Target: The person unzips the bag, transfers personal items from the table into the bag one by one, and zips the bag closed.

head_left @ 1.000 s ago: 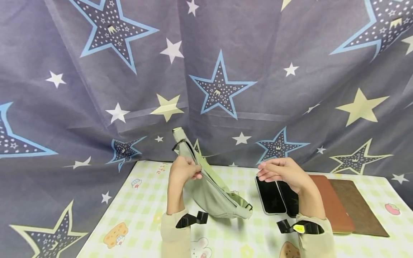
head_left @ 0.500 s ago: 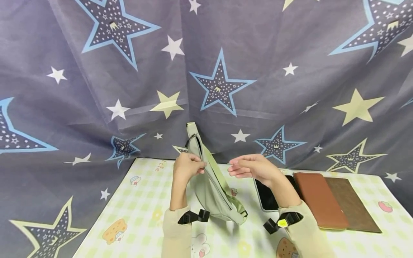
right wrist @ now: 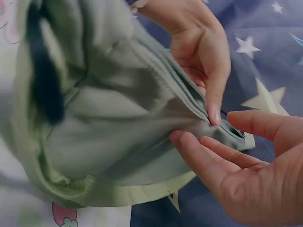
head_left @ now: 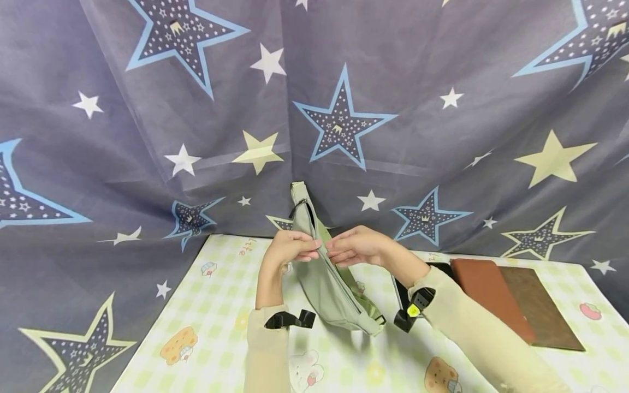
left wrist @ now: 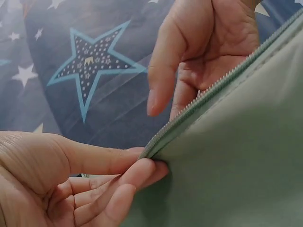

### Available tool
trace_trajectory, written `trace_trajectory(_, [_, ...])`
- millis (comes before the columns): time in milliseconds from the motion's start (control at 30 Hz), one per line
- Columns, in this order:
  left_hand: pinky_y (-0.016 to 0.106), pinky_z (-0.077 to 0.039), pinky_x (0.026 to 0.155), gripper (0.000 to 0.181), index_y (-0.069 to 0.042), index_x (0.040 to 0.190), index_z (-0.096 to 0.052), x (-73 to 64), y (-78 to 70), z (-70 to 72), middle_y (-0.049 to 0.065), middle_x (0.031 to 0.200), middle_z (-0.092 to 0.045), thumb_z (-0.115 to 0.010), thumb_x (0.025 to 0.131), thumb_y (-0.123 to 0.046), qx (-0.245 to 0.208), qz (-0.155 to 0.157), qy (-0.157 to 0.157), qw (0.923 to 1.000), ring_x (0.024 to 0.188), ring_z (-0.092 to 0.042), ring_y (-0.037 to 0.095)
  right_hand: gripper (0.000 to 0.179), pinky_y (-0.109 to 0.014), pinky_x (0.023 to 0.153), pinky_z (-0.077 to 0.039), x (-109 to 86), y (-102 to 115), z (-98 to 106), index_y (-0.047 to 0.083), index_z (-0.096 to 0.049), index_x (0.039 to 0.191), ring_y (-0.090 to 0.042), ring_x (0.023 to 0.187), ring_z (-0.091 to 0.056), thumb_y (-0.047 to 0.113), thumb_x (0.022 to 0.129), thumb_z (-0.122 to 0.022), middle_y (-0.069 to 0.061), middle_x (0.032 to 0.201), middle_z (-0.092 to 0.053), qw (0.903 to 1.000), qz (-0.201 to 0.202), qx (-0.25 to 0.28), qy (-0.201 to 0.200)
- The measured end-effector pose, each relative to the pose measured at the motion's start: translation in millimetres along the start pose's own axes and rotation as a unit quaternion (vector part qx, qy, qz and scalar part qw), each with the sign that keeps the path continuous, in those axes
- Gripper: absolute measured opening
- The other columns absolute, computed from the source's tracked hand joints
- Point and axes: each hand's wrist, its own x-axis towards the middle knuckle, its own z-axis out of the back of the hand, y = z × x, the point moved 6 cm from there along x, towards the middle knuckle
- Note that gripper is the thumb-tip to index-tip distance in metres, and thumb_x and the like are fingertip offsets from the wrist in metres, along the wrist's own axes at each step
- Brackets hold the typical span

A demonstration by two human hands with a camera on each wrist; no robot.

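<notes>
A sage-green waist bag is held up at a slant over the table, its long zip partly undone near the top. My left hand pinches the zipped edge between thumb and fingers, clearest in the left wrist view. From the other side my right hand reaches in. In the right wrist view its fingertips touch the back panel, while its thumb stands apart near the zip. The green strap loops behind the bag.
Right of the bag lies a black-screened phone, partly hidden by my right arm. Beside it are a reddish-brown case and a flat dark-brown one. A starry curtain hangs behind the checked tablecloth.
My right hand has moved left from over the phones to the bag's edge. The left hand keeps its pinch, and the bag has swung more upright and slightly right.
</notes>
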Motion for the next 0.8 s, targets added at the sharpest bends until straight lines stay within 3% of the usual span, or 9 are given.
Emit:
trace_trajectory(200, [0.018, -0.061, 0.06, 0.015, 0.006, 0.099, -0.073, 5.2, 1.1, -0.1, -0.002, 0.063, -0.072, -0.077, 0.089, -0.003, -0.022, 0.012, 0.034, 0.9991, 0.06, -0.072, 0.008, 0.042, -0.043, 0.098, -0.06, 4.6, 12.2, -4.8, -0.012, -0.058, 0.135, -0.029, 0.104, -0.073, 0.009, 0.098, -0.059, -0.031, 0.127, -0.066, 0.999, -0.016, -0.033, -0.025])
trace_trajectory(400, [0.016, -0.06, 0.06, 0.006, 0.004, 0.095, -0.072, 5.7, 5.0, -2.6, -0.002, 0.066, -0.073, -0.07, 0.093, 0.0, -0.042, 0.016, 0.081, 0.9957, 0.063, -0.072, 0.007, 0.039, -0.043, 0.094, -0.062, 8.3, 14.8, -4.9, -0.014, -0.061, 0.129, -0.017, 0.08, -0.074, 0.008, 0.097, -0.063, -0.023, 0.103, -0.075, 0.998, -0.022, -0.05, -0.033])
trace_trajectory(567, [0.015, -0.06, 0.061, 0.01, 0.008, 0.1, -0.07, 6.4, 8.7, -3.7, -0.002, 0.066, -0.073, -0.068, 0.094, 0.001, -0.046, 0.012, 0.103, 0.9936, 0.063, -0.072, 0.006, 0.032, -0.044, 0.092, -0.063, 9.9, 17.2, -4.4, -0.015, -0.066, 0.119, -0.016, 0.075, -0.073, 0.005, 0.094, -0.065, -0.008, 0.08, -0.074, 0.9967, -0.019, -0.067, -0.042])
trace_trajectory(800, [0.015, -0.06, 0.063, 0.016, 0.01, 0.107, -0.07, 4.9, 10.8, -3.7, -0.001, 0.074, -0.075, -0.066, 0.096, -0.001, -0.033, 0.011, 0.125, 0.9916, 0.067, -0.073, 0.006, 0.026, -0.043, 0.088, -0.064, 12.2, 18.2, -6.7, -0.014, -0.071, 0.111, -0.017, 0.071, -0.073, 0.003, 0.091, -0.068, -0.007, 0.073, -0.072, 0.9953, -0.022, -0.081, -0.048])
